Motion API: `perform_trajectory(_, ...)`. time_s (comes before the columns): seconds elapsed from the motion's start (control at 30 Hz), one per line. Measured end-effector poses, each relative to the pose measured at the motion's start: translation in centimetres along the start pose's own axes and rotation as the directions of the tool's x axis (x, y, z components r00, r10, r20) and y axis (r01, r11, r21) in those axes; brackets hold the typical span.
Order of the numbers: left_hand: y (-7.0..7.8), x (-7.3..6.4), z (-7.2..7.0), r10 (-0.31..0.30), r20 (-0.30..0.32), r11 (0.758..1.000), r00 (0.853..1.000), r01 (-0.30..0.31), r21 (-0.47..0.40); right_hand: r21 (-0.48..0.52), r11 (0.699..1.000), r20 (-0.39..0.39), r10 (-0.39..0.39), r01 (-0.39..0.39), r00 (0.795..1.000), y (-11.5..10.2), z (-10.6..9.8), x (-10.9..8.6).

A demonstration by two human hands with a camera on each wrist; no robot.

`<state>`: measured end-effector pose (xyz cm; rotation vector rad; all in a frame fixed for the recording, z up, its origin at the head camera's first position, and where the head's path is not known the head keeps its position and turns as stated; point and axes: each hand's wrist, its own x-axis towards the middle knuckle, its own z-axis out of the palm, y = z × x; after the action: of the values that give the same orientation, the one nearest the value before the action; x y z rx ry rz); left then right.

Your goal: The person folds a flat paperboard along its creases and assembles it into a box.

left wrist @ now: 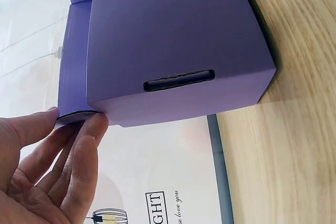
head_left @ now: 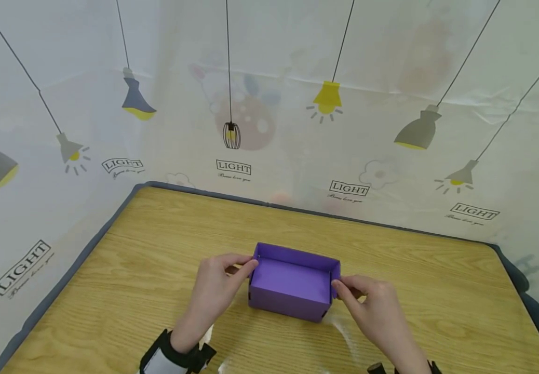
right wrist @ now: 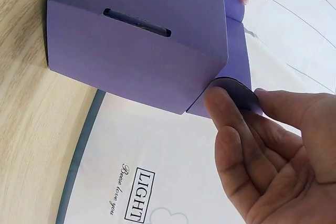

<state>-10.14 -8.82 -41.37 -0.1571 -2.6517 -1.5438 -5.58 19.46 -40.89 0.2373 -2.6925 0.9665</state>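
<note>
A purple cardboard box (head_left: 288,302) stands upright on the wooden table with its top uncovered; its inside shows a bare purple floor. At its left end, my left hand (head_left: 219,285) pinches a small side flap (left wrist: 77,117) between thumb and fingers. My right hand (head_left: 376,305) pinches the matching rounded flap (right wrist: 237,92) at the right end. Both wrist views show a narrow slot cut through the box near a lower edge, one slot (left wrist: 179,80) on the left and another slot (right wrist: 137,22) on the right.
The wood-grain table (head_left: 171,228) has a dark grey edge strip (head_left: 269,204) along its back and sides. Behind it hangs a pale sheet (head_left: 288,47) printed with lamps and the word LIGHT. Dark bands (head_left: 176,353) circle my wrists.
</note>
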Motion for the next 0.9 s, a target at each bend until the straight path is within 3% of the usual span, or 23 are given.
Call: perform_trajectory(0.9, 0.12, -0.13, -0.06, 0.009, 0.008, 1.000, 1.000, -0.010, 0.018, 0.017, 1.000, -0.006, 0.008, -0.008, 1.000, -0.46, 0.27, -0.09)
